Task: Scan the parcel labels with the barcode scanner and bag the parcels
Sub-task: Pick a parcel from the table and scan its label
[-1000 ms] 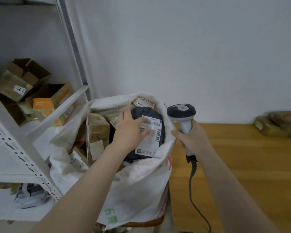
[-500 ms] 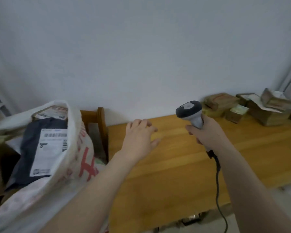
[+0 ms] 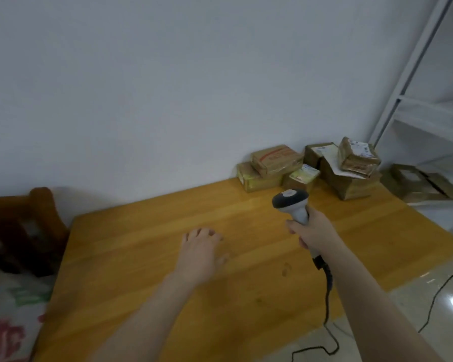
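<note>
My right hand [image 3: 313,232] grips the handle of the grey barcode scanner [image 3: 291,203], head up, above the wooden table [image 3: 147,257]. Its black cable [image 3: 327,296] hangs down to the floor. My left hand [image 3: 200,253] hovers empty over the middle of the table with relaxed fingers. Several brown taped parcels [image 3: 275,160] with labels are piled at the table's far right corner against the wall, beyond the scanner. The white woven bag [image 3: 8,317] with red and green print shows only at the lower left edge.
A dark wooden chair [image 3: 24,226] stands left of the table behind the bag. A white metal shelf rack [image 3: 429,105] stands at the right, with more brown parcels [image 3: 416,184] on its low shelf. Glossy floor tiles lie at the lower right.
My left hand let go of the dark parcel in the bag and swung right over the table. The view turned right; the bag slid out of view and the parcel pile came closer.
</note>
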